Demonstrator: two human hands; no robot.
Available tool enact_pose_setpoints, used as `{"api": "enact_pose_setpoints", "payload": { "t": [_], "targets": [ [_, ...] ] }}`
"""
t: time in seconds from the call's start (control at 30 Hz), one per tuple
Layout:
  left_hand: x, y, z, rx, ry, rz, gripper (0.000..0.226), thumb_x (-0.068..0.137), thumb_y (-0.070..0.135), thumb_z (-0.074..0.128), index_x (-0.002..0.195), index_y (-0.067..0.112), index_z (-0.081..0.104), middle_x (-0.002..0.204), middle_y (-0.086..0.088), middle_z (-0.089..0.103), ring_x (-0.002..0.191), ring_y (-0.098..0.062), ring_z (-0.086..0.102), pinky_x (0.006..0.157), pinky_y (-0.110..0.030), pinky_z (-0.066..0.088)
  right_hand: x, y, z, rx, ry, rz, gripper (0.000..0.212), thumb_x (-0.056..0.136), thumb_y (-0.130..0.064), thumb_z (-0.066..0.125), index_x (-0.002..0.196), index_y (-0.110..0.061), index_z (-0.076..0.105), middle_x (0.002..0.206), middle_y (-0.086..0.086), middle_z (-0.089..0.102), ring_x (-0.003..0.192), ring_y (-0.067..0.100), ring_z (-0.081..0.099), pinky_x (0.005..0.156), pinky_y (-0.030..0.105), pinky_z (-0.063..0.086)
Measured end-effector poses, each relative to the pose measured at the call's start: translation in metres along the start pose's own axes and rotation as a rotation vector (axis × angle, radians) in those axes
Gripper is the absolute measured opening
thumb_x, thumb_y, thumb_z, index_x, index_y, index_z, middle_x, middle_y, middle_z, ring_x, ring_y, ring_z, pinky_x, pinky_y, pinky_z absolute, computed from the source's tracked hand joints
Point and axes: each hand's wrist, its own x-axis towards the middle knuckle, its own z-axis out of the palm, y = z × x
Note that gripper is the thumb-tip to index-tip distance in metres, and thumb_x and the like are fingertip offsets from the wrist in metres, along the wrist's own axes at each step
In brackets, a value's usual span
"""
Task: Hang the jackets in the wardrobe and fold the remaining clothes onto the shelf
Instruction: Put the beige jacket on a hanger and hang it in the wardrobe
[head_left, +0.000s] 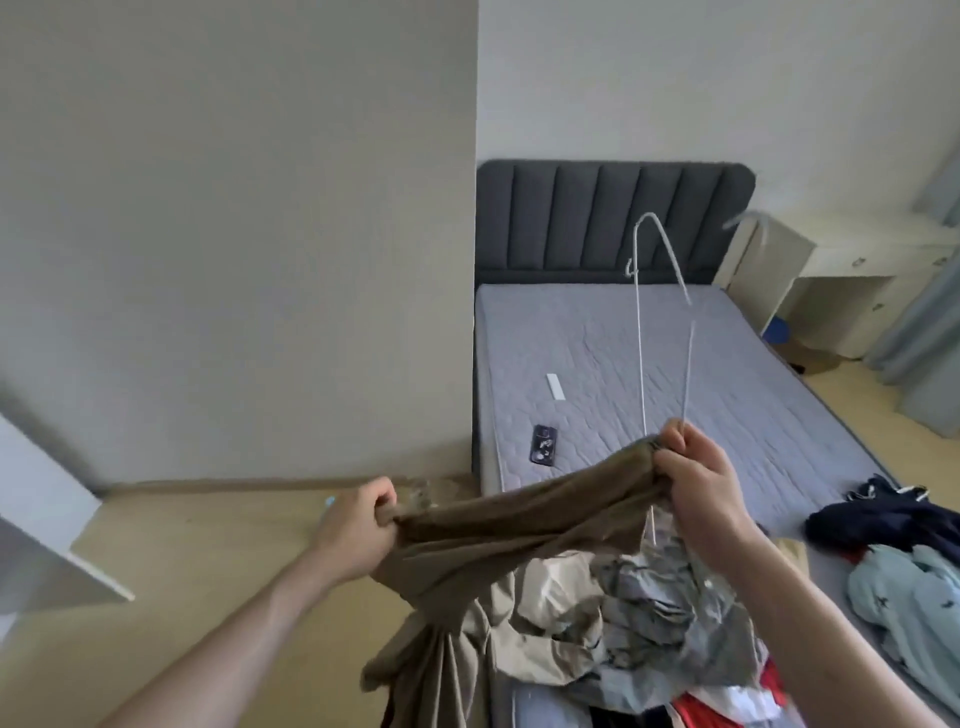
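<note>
A brown jacket (519, 512) is stretched between my two hands above the foot of the bed. My left hand (358, 519) grips one end of its top edge. My right hand (701, 483) grips the other end together with a thin white wire hanger (641, 332), whose hook points up and away from me. The jacket's lower part hangs down over the bed's edge. A heap of clothes (639, 618), beige, grey and red, lies under my hands on the mattress.
The grey mattress (675, 364) carries a phone (544, 443) and a white remote (556, 387). Dark navy clothes (883, 519) and a pale blue garment (914, 608) lie at the right. A white wardrobe panel (47, 535) stands at the left, a cream desk (831, 275) at the far right.
</note>
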Motion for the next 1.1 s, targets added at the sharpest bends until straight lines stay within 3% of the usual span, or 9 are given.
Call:
{"api": "enact_pose_setpoints", "payload": {
  "t": [0.2,0.3,0.47,0.57,0.63,0.73,0.83,0.97,1.1],
  "targets": [
    [-0.008,-0.047,-0.002,-0.125,-0.150,-0.386,0.034,0.081,0.043,0.072,0.087,0.017,0.050,0.085,-0.002,0.063,0.071,-0.020,0.056,0.057,-0.036,0.044,0.004,-0.040,0.067,-0.062,-0.253,-0.081,0.051,0.079,0.022,0.032,0.066,-0.027,0.035,0.057,-0.009,0.031,0.046,0.005,0.026,0.039,0.016,0.025],
    [-0.019,-0.057,-0.009,-0.177,-0.419,-0.450,0.042,0.089,0.062,0.064,0.084,0.022,0.056,0.059,0.008,0.051,0.047,-0.013,0.040,0.042,-0.020,0.026,0.011,-0.055,0.085,-0.112,-0.274,-0.142,0.047,0.078,0.017,0.036,0.066,-0.029,0.036,0.058,-0.009,0.032,0.049,0.005,0.028,0.041,0.019,0.025],
    [-0.016,-0.032,-0.039,-0.519,-0.124,-0.298,0.026,0.103,0.018,0.055,0.086,0.012,0.074,0.072,-0.010,0.067,0.058,-0.020,0.057,0.047,-0.024,0.040,0.029,-0.059,0.086,-0.555,-0.226,-0.229,0.034,0.081,0.007,0.049,0.069,-0.022,0.035,0.063,-0.004,0.036,0.058,0.016,0.034,0.051,0.030,0.030],
    [-0.016,0.003,-0.069,-0.861,-0.004,-0.305,0.038,0.101,0.018,0.057,0.070,0.019,0.079,0.058,0.004,0.067,0.044,-0.009,0.059,0.039,-0.016,0.039,0.024,-0.044,0.072,-0.885,-0.111,-0.243,0.023,0.083,-0.006,0.062,0.072,-0.016,0.044,0.085,0.001,0.058,0.067,0.022,0.050,0.062,0.036,0.042],
    [-0.015,0.026,-0.088,-1.106,-0.014,-0.345,0.031,0.099,0.024,0.060,0.076,0.015,0.077,0.071,-0.003,0.074,0.058,-0.013,0.069,0.052,-0.020,0.052,0.005,-0.027,0.069,-1.019,-0.081,-0.283,0.025,0.082,-0.015,0.070,0.076,-0.021,0.047,0.099,-0.003,0.056,0.072,0.018,0.055,0.059,0.031,0.042],
    [-0.016,0.061,-0.114,-1.268,-0.067,-0.282,0.022,0.099,0.027,0.061,0.096,0.010,0.075,0.091,-0.011,0.075,0.082,-0.020,0.071,0.079,-0.032,0.055,-0.039,0.001,0.085,-0.864,-0.183,-0.227,0.026,0.076,-0.031,0.079,0.081,-0.026,0.055,0.083,-0.004,0.064,0.065,0.017,0.063,0.051,0.026,0.042],
    [-0.021,0.098,-0.122,-1.306,-0.135,-0.206,0.025,0.102,0.019,0.056,0.080,0.013,0.066,0.068,-0.008,0.064,0.062,-0.017,0.061,0.064,-0.028,0.049,-0.080,0.019,0.115,-0.609,-0.298,-0.054,0.050,0.060,-0.048,0.087,0.098,-0.028,0.060,0.086,-0.003,0.074,0.074,0.009,0.072,0.060,0.033,0.057],
    [-0.029,0.133,-0.116,-1.298,-0.181,-0.177,0.035,0.104,0.010,0.050,0.069,0.014,0.051,0.056,-0.005,0.050,0.050,-0.015,0.049,0.055,-0.026,0.042,-0.098,0.027,0.154,-0.327,-0.393,-0.006,0.071,0.057,-0.037,0.097,0.107,-0.011,0.053,0.106,-0.007,0.071,0.104,0.003,0.069,0.081,0.036,0.062],
    [-0.029,0.131,-0.122,-1.348,-0.136,-0.150,0.028,0.104,0.010,0.052,0.077,0.013,0.053,0.062,-0.005,0.054,0.055,-0.013,0.056,0.058,-0.025,0.051,-0.082,0.024,0.162,-0.250,-0.280,-0.035,0.034,0.079,-0.010,0.078,0.081,-0.011,0.044,0.066,-0.007,0.054,0.059,0.005,0.054,0.056,0.019,0.047]
  ]
}}
